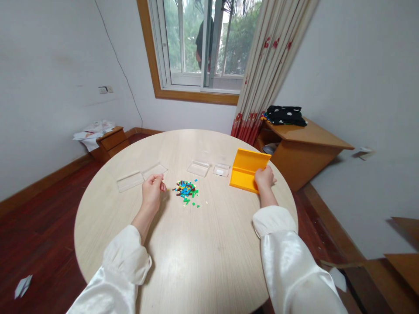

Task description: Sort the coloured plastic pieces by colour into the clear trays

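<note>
My left hand (pixel 152 192) hovers over the table just left of a small heap of building bricks (pixel 186 189) in blue, green, yellow, brown and white. Its thumb and fingers are pinched together; anything between them is too small to make out. At the right, my right hand (pixel 264 178) is closed around the right edge of an open yellow plastic box (pixel 244 184), whose lid leans up at the back. The hand covers that corner, and part of the fingers is hidden. A few loose bricks lie scattered in front of the heap.
Behind my left hand lies an open clear plastic case (pixel 130 181). Two more clear cases, a larger one (pixel 198 168) and a smaller one (pixel 221 170), stand behind the bricks. All rest on a round wooden table (pixel 196 261). A wooden desk (pixel 307 135) stands beyond its right edge.
</note>
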`<state>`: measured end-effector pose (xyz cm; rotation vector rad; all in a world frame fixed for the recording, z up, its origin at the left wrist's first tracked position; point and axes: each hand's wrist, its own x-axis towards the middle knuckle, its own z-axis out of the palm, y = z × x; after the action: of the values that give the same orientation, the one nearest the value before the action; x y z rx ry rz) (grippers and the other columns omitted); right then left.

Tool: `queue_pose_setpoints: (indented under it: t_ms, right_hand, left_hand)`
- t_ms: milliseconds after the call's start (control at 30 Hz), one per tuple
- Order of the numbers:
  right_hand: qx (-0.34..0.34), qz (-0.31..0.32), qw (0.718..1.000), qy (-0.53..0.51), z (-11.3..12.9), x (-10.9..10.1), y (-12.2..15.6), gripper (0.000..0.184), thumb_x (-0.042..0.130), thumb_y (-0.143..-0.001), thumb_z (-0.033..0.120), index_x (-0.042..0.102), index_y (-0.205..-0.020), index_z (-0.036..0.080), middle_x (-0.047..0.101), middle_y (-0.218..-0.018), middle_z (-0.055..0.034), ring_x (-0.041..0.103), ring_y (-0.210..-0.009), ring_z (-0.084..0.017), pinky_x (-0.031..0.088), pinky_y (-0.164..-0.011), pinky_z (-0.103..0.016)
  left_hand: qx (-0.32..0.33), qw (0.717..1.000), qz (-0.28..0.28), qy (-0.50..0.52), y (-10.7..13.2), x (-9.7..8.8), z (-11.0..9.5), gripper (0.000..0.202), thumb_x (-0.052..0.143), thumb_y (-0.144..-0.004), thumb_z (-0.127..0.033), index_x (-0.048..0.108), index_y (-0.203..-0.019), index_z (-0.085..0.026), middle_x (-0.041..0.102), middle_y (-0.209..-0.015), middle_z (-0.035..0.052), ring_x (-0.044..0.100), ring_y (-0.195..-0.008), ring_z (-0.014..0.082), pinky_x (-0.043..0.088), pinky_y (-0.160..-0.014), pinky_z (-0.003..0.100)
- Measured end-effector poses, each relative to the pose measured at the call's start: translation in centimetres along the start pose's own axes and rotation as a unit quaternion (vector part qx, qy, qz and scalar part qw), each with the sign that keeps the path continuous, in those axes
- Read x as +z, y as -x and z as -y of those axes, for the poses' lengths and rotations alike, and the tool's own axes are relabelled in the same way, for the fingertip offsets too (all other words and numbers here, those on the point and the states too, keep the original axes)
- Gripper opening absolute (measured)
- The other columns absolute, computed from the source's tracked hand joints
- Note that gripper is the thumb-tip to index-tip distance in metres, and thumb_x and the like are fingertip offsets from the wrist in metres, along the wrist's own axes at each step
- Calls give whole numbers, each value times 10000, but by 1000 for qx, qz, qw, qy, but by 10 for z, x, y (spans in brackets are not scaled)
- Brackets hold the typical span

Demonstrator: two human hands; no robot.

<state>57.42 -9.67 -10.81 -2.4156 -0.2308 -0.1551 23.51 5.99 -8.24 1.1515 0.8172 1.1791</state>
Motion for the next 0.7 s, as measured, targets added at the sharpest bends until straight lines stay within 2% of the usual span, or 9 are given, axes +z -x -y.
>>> queue_pose_setpoints:
  t_ms: [200, 700]
  right_hand:
    - [-10, 23, 1000, 6, 1, 6, -6, 436, 431, -800, 241, 461, -1226, 151, 604, -1118, -154, 526, -1079, -298, 303, -939, -473]
    - [-22, 28, 999, 28, -1, 8, -3, 557, 472, -780, 271, 414, -1323, 165, 559, -1217, -163, 486, -1136, -316, 304, -957, -485]
  left_hand:
    - [8, 1000, -2, -2, -3, 0, 3, 198, 607, -667, -279, 458, -582, -181, 351, -373, -94, 374, -362, 65, 306, -416, 184]
    - [17, 1000, -4, -17, -2, -3, 1, 225, 599, -669, -306, 433, -571, -190, 342, -381, -92, 377, -364, 67, 299, -417, 185]
